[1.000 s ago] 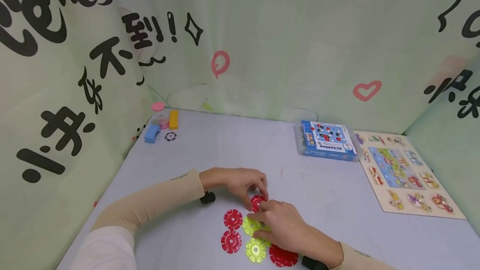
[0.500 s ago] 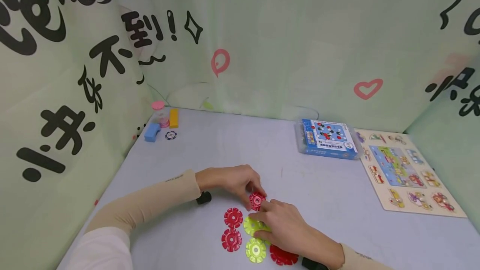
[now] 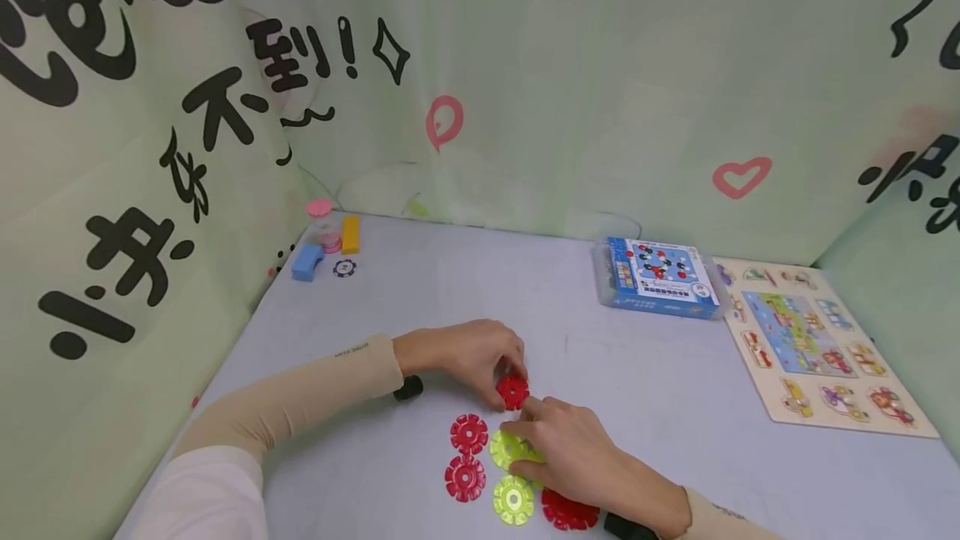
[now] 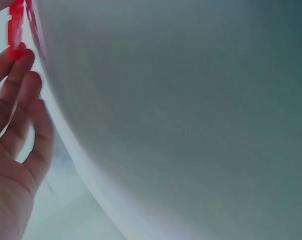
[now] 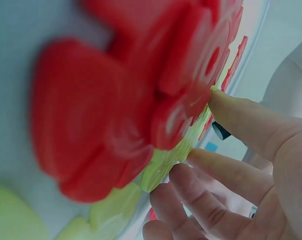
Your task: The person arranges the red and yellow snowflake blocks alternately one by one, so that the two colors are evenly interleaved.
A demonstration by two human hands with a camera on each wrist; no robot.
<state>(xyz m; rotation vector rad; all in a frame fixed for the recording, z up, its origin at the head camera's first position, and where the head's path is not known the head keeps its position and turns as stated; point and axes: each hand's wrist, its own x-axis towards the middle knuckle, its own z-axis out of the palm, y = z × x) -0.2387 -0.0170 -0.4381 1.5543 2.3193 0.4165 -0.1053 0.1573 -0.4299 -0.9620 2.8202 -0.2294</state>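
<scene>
In the head view my left hand [image 3: 476,361] pinches a small red gear-shaped disc [image 3: 513,392] just beyond the other discs. The left wrist view shows that red disc [image 4: 14,30] edge-on at the fingertips. My right hand [image 3: 573,448] holds a yellow-green gear disc [image 3: 508,448] between thumb and fingers, partly covering the discs beneath it. Nearby lie another yellow-green disc [image 3: 513,500], two small red discs, one [image 3: 469,434] above the other [image 3: 465,478], and a larger red gear disc [image 3: 568,510]. Red pieces [image 5: 75,110] fill much of the right wrist view.
At the back right stand a blue boxed set [image 3: 663,277] and a wooden picture puzzle board [image 3: 825,348]. The back left corner has a blue block [image 3: 307,262], a yellow block [image 3: 350,235], a pink-lidded jar [image 3: 324,232] and a round chip [image 3: 344,268]. Printed curtains enclose the table.
My left hand has shifted slightly away from me with the small red disc, leaving a gap to the yellow-green disc. My right hand stays nearly in place.
</scene>
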